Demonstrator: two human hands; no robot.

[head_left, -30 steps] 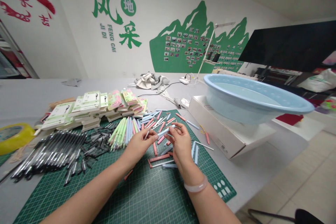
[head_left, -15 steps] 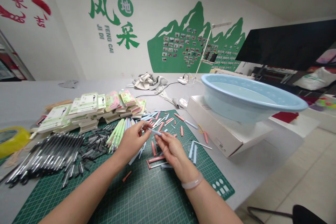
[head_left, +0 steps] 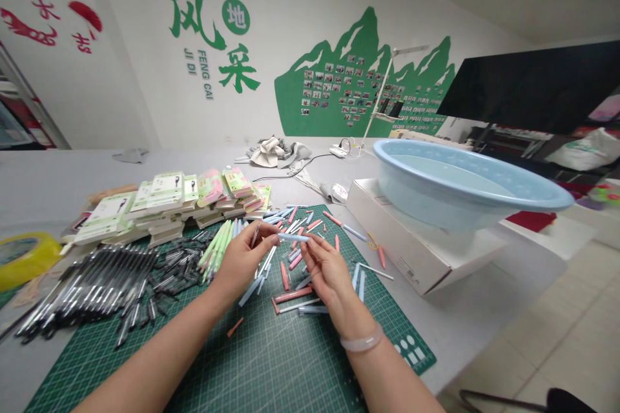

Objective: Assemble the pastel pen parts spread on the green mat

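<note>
Over the green cutting mat (head_left: pixel 271 361), a light blue pen (head_left: pixel 292 238) lies level between my two hands. My left hand (head_left: pixel 248 253) pinches its left end between thumb and fingers; a thin pale stick (head_left: pixel 255 234) also shows between those fingers. On the pen's other end, the fingertips of my right hand (head_left: pixel 330 274) are closed. Below and around the hands are loose pink pen parts (head_left: pixel 293 293), blue pen barrels (head_left: pixel 312 310) and white refills. Beside my left hand rests a bundle of pale green pens (head_left: pixel 216 246).
Black pens (head_left: pixel 97 277) lie in a row at the left, near a roll of yellow tape (head_left: pixel 29 258). Small boxes (head_left: pixel 167 190) are piled behind them. At the right, a blue basin (head_left: pixel 465 174) stands on a white box (head_left: pixel 416 242). Gloves (head_left: pixel 276 151) lie at the back.
My hands have drawn a little apart, and more of the blue pen shows between them. It now lies more level. The view has shifted slightly.
</note>
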